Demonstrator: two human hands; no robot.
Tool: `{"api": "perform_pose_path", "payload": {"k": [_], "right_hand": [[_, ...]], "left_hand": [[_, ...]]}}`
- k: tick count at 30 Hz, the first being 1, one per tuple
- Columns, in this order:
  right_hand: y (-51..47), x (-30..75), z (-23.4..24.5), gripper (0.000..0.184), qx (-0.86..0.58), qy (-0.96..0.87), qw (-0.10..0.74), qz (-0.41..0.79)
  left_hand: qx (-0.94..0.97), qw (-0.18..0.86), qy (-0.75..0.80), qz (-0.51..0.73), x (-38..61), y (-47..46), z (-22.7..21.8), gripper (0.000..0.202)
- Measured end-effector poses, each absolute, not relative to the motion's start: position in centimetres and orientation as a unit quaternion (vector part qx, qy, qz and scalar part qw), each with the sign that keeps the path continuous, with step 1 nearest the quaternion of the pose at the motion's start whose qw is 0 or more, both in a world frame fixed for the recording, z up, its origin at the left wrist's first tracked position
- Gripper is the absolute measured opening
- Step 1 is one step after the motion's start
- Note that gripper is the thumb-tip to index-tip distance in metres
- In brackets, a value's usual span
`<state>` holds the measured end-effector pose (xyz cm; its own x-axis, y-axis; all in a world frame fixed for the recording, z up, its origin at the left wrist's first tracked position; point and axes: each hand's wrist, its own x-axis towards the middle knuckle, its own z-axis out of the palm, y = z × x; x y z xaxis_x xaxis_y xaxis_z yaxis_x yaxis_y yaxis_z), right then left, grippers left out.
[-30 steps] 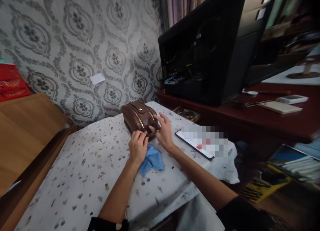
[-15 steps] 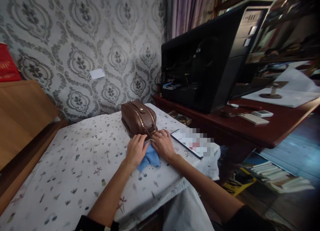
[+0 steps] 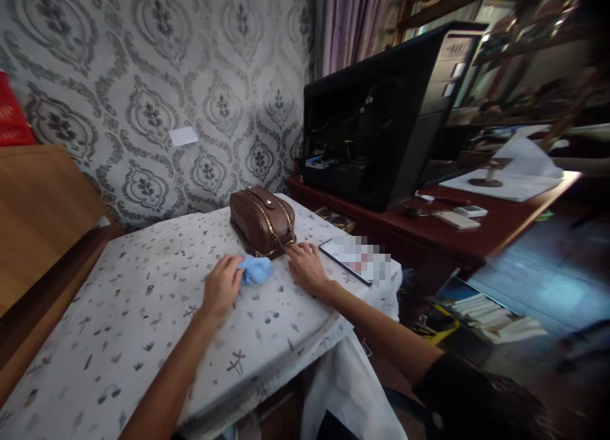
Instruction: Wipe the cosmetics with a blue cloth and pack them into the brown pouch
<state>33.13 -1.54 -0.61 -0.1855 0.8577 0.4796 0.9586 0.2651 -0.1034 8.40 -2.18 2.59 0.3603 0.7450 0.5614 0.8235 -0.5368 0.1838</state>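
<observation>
A brown leather toiletry bag (image 3: pixel 261 222) with two gold zips and a snap tab sits upright on the patterned white cloth (image 3: pixel 157 287). My left hand (image 3: pixel 223 287) is closed on a bunched blue cloth (image 3: pixel 256 270), just in front of the bag and a little to its left. My right hand (image 3: pixel 307 266) lies at the bag's front right corner, palm down with fingers stretched out. Its fingertips reach the lower edge of the bag by the zip end; whether they press on it I cannot tell. A phone (image 3: pixel 352 262) with a blurred screen lies right of that hand.
A black computer case (image 3: pixel 372 135) with an open side stands on the dark red desk (image 3: pixel 429 236) at the right. Small white items and papers share that desk. At the left is a wooden panel (image 3: pixel 47 205); patterned wallpaper closes off the back.
My left hand has lifted the blue cloth from between my hands and moved left, bunching it up. The right hand stays by the bag's front corner. The view has shifted slightly.
</observation>
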Motion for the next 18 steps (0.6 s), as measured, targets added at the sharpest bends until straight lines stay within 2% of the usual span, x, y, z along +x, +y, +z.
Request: {"api": "perform_pose_path", "payload": {"k": [6,11,15,18], "right_hand": [[-3.2,33.4,-1.1,0.063,-0.583,-0.772,0.239,-0.084],[-5.8,35.8,-1.0,0.057,-0.541,-0.783,0.299,-0.068],[-8.1,41.0,-0.9,0.053,-0.620,-0.713,0.312,-0.101],[-9.4,44.6,-0.6,0.066,-0.704,-0.645,0.281,-0.092]], "left_hand": [[-0.776,0.141,-0.573,-0.222,3.8,-3.1,3.2,0.039],[-0.765,0.065,-0.615,-0.177,1.1,-2.8,1.0,0.041],[-0.762,0.052,-0.610,-0.212,0.2,-1.9,0.4,0.041],[-0.772,0.075,-0.592,-0.219,0.3,-1.6,0.5,0.043]]}}
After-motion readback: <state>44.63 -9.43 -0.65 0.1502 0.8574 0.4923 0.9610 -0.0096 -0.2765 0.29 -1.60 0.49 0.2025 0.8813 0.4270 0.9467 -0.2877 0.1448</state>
